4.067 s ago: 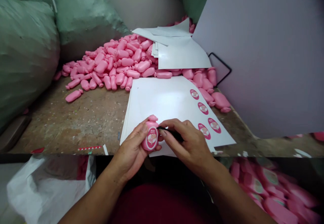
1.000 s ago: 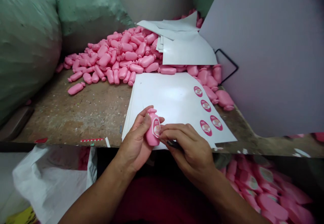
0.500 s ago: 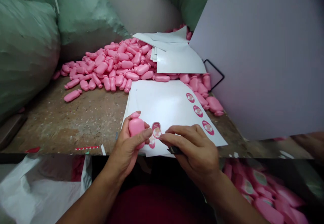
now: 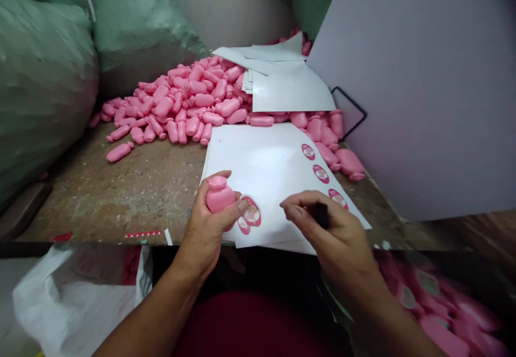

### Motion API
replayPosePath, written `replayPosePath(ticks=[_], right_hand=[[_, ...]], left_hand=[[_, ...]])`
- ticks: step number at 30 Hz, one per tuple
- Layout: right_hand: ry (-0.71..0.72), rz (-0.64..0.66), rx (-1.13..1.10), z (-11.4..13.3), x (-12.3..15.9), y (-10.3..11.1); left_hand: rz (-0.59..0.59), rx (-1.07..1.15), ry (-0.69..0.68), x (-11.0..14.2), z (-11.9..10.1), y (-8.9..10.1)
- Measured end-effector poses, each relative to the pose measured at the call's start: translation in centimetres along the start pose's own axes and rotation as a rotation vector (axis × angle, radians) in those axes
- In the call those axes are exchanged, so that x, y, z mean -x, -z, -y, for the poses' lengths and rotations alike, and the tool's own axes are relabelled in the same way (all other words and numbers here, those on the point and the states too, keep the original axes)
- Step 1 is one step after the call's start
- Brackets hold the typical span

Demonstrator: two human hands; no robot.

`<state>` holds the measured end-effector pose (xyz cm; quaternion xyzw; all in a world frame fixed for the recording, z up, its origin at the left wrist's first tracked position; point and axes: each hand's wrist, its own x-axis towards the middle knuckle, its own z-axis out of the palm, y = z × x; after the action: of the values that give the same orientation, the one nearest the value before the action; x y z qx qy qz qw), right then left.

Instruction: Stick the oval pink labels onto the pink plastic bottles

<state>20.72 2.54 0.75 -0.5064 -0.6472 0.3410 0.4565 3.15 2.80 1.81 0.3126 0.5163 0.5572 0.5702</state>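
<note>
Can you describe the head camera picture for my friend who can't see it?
A left hand holds a small pink plastic bottle above a white sheet of oval pink labels, while a right hand pinches a small black tool. A heap of pink bottles lies behind on a worn brown bench.

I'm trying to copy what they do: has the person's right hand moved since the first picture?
Yes. The right hand has moved to the right, closer to the right corner of the white sticker sheet, which lies in about the same spot.
</note>
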Motion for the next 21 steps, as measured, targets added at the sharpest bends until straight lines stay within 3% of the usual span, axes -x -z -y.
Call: replayPosePath(ticks=[2,5,8,11,13,16,21], right_hand=[[-0.109,0.071,-0.065,0.7,-1.0,0.2],[-0.15,0.212,-0.092,1.1,-1.8,-0.1],[-0.127,0.177,-0.077,0.9,-1.5,-0.3],[-0.165,0.086,-0.111,0.7,-1.0,-0.1],[-0.215,0.107,-0.183,0.5,-0.9,0.0],[-0.283,0.198,-0.301,0.4,-0.9,-0.5],[-0.322,0.249,-0.376,0.7,-0.9,-1.7]], left_hand=[[0.045,-0.067,-0.009,0.4,0.3,-0.1],[0.123,-0.114,-0.003,0.6,0.8,0.1],[0.118,-0.165,-0.039,0.1,1.3,0.5],[-0.021,-0.138,-0.068,-0.5,1.5,0.8],[-0.04,0.003,0.039,-0.6,1.4,0.8],[0.065,0.227,0.26,-0.3,1.2,0.4],[0.123,0.327,0.304,0.4,1.2,-0.1]])
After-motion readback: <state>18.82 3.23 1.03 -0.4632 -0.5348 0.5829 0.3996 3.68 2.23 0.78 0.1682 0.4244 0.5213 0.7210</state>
